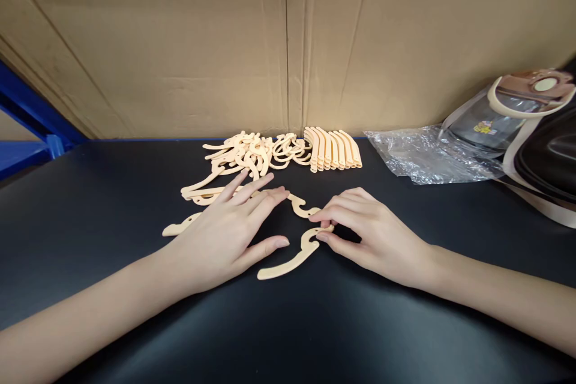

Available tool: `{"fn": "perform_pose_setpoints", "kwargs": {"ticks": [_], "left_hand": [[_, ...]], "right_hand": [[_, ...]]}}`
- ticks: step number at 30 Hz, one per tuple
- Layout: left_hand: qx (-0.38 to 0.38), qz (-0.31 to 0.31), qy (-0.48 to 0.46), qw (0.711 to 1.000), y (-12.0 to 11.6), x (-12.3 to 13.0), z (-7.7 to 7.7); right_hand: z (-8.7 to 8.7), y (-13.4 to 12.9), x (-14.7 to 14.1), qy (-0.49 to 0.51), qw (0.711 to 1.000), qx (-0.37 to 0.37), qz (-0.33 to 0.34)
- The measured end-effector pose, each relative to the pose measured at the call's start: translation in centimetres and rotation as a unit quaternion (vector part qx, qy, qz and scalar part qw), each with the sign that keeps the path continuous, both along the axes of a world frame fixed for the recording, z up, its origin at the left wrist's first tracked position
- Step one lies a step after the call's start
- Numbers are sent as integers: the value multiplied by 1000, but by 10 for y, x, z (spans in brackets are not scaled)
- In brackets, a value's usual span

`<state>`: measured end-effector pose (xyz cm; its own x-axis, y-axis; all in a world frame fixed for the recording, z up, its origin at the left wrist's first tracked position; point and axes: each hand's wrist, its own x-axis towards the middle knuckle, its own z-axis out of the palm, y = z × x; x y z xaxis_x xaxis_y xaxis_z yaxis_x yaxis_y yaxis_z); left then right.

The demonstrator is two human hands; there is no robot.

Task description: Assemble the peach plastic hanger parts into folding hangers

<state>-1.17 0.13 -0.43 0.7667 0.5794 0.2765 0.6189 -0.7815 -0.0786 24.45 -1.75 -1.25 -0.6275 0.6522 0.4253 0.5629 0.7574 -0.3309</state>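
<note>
My right hand (pixel 364 228) pinches the tip of a curved beige hanger piece (pixel 288 265) between thumb and fingers; its long arm points left, toward me. Just beyond it lies a second piece with a hooked end (pixel 299 207), close to my right fingertips and partly hidden by my left hand. With fingers spread, my left hand (pixel 238 222) lies over several beige pieces and holds nothing that shows. Under its wrist, another piece (pixel 180 227) sticks out to the left. Long beige pieces (pixel 202 189) are partly covered by its fingers.
Behind my hands is a loose pile of beige pieces (pixel 247 153), with a neat row of stacked curved ones (pixel 333 149) to its right. Clear plastic bags (pixel 414 156), a water bottle (pixel 508 111) and a dark bag (pixel 549 150) stand right. Cardboard (pixel 202 42) backs the black table (pixel 288 336).
</note>
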Motion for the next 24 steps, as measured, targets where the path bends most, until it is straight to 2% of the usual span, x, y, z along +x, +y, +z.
{"fn": "perform_pose_setpoints", "kwargs": {"ticks": [5,9,14,19,24], "left_hand": [[-10,-24,-6,1000,0,0,2],[-10,-23,0,1000,-1,0,4],[9,-80,2,997,-3,2,4],[69,-91,17,993,-5,5,4],[83,-80,28,993,-7,7,5]], "right_hand": [[2,-2,2,-2,1000,6,-5],[4,-2,2,40,999,3,-34],[2,3,2,75,990,-71,-97],[2,7,2,58,986,-131,-80],[3,7,2,24,990,-126,-62]]}}
